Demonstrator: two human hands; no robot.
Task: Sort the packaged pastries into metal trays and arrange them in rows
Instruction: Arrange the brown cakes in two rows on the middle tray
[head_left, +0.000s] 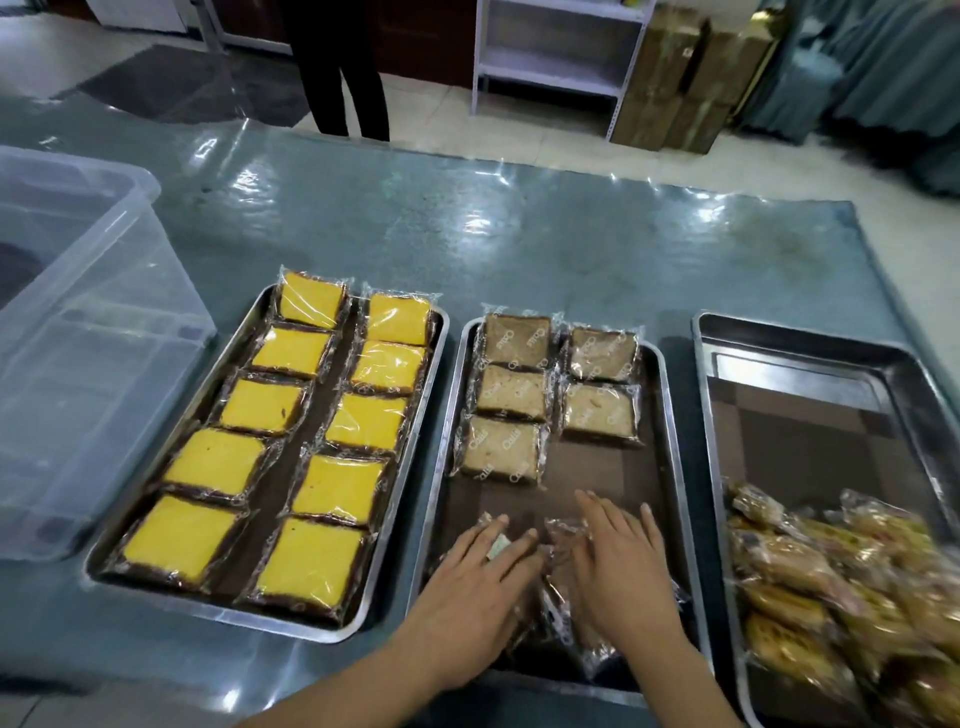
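Pressing flat on loose wrapped brown cake slices (558, 592) at the near end of the middle tray (670, 415), the left hand (475, 582) and right hand (621, 566) keep fingers extended, gripping nothing, probably to slide the packets into line. Five brown slices (511, 397) already form two rows beyond. Glossy clear film wraps each. The left tray (436, 353) holds yellow cake slices (291, 353) in two full rows.

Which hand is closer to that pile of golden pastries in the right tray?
Right. The right hand lies in the middle tray, on the side next to the pile of golden pastries; the left hand is farther left.
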